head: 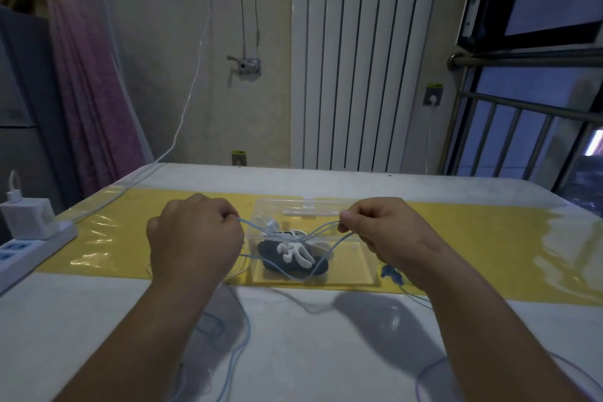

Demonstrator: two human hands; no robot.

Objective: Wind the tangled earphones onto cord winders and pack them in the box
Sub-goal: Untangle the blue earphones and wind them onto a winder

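Note:
My left hand (195, 238) and my right hand (385, 232) each pinch strands of a light blue earphone cord (293, 235), stretched between them above a clear plastic box (362, 258). The cord sags in loops over the box. Inside the box lie a dark grey winder (270, 258) and a white cord winder (293, 253). Blue earbuds (391, 272) rest on the table below my right wrist. More blue cord (239, 349) trails down between my forearms, and a purple cord (424, 375) curves at the lower right.
The box stands on a yellow mat (489, 238) under clear film on a white table (310, 352). A white power strip (29, 248) with a charger (27, 215) lies at the left edge, its cable running up the wall. A radiator and window rail stand behind.

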